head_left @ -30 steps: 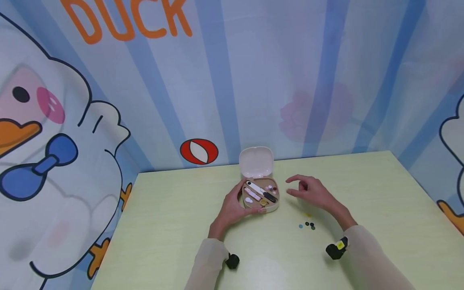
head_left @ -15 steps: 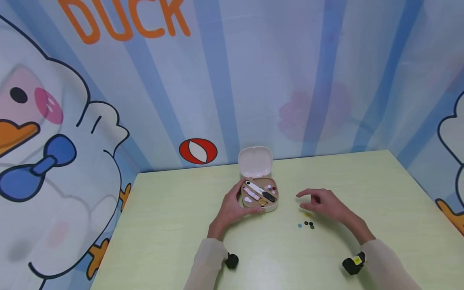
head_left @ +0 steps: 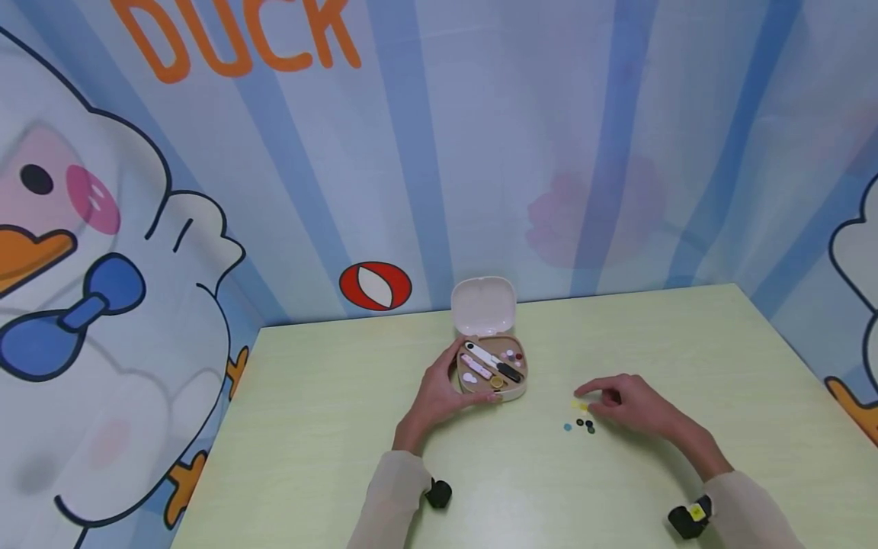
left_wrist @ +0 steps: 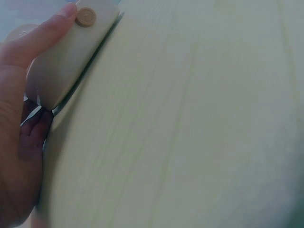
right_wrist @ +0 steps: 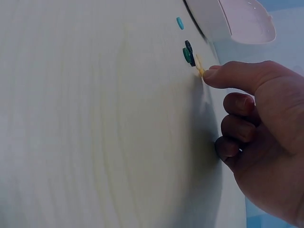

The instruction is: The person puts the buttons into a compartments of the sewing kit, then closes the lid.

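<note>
Head view: left hand [head_left: 439, 393] grips the open case [head_left: 495, 375]; right hand [head_left: 627, 402] fingertip presses a yellow button [head_left: 581, 406].

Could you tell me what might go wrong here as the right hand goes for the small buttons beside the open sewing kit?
The yellow button lies flat and thin under the right hand's index fingertip, so it may slide instead of lifting. It could knock the dark buttons close by. The left hand holds the sewing kit, which may shift.

Even bright light, wrist cams dim/blurry
</note>
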The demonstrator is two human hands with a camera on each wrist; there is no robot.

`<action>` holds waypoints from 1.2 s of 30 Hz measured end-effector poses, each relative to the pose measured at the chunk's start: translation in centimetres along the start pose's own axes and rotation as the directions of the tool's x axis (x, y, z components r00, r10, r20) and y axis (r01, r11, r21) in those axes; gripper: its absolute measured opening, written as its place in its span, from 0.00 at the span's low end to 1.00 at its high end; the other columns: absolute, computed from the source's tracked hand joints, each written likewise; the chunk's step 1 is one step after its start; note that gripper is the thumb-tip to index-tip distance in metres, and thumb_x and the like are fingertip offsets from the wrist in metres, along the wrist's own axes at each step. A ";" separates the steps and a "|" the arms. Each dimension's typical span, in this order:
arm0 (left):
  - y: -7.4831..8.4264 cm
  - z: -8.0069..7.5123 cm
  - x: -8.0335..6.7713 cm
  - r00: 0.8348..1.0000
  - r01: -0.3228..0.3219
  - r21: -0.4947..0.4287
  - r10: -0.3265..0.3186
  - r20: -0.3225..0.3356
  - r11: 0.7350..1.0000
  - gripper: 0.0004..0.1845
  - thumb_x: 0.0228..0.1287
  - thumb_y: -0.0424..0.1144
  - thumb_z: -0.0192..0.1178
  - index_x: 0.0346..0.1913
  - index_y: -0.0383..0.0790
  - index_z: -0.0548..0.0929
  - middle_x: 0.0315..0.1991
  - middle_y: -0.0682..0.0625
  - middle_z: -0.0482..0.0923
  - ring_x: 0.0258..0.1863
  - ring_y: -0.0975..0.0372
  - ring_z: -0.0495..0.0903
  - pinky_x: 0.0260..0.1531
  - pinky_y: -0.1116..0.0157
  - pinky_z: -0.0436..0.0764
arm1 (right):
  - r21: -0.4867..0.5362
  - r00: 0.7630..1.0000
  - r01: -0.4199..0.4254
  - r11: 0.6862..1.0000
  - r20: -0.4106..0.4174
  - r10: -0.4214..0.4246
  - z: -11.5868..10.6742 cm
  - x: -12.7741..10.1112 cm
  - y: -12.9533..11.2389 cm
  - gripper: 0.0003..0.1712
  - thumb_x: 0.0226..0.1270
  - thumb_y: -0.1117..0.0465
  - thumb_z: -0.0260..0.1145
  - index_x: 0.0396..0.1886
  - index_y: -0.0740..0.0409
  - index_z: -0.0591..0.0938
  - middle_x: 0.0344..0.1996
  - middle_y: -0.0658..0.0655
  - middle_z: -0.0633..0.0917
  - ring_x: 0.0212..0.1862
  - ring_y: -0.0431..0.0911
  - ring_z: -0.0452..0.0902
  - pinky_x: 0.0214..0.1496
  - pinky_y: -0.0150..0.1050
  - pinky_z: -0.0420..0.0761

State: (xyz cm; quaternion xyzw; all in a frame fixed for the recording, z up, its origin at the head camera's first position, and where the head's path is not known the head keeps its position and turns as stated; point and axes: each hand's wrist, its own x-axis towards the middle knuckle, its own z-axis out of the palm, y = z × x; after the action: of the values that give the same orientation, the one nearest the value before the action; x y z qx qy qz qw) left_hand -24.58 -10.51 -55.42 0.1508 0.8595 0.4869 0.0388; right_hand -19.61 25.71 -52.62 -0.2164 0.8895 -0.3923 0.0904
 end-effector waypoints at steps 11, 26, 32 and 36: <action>-0.4 0.1 0.1 1.000 -0.010 0.002 0.010 -0.004 1.000 0.64 0.46 0.62 0.82 0.84 0.58 0.55 0.80 0.56 0.59 0.78 0.59 0.59 0.76 0.51 0.64 | -0.001 1.000 0.019 1.000 -0.004 -0.019 0.3 -0.3 0.3 0.10 0.70 0.63 0.72 0.48 0.55 0.91 0.15 0.41 0.69 0.21 0.34 0.61 0.26 0.31 0.66; -0.5 0.2 0.2 1.000 0.011 0.001 -0.011 -0.007 1.000 0.65 0.45 0.63 0.82 0.84 0.57 0.55 0.80 0.56 0.59 0.79 0.59 0.58 0.76 0.52 0.63 | -0.041 0.999 0.049 0.998 -0.010 -0.050 0.1 0.3 -0.1 0.05 0.66 0.64 0.75 0.38 0.49 0.89 0.18 0.42 0.72 0.23 0.35 0.65 0.28 0.31 0.68; -0.5 0.2 0.2 1.000 0.006 0.011 -0.005 -0.004 1.000 0.65 0.45 0.63 0.82 0.84 0.58 0.54 0.81 0.57 0.58 0.79 0.60 0.58 0.76 0.53 0.63 | -0.041 0.998 0.066 0.997 0.002 -0.066 0.0 0.6 -0.4 0.05 0.65 0.64 0.76 0.35 0.49 0.88 0.18 0.42 0.71 0.23 0.35 0.64 0.26 0.31 0.68; -0.4 0.2 0.1 1.000 -0.002 0.011 0.002 -0.003 1.000 0.64 0.46 0.62 0.82 0.84 0.58 0.54 0.81 0.57 0.58 0.79 0.60 0.58 0.76 0.53 0.63 | -0.033 0.998 0.057 0.998 0.009 -0.057 -0.1 0.8 -0.6 0.04 0.66 0.64 0.76 0.34 0.51 0.88 0.17 0.42 0.70 0.22 0.35 0.64 0.26 0.31 0.67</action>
State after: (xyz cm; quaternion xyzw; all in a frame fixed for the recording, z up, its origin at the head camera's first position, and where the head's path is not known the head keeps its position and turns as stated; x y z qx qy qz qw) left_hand -24.77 -10.54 -55.87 0.1510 0.8621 0.4824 0.0360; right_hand -20.20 25.02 -52.08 -0.2447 0.8889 -0.3791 0.0790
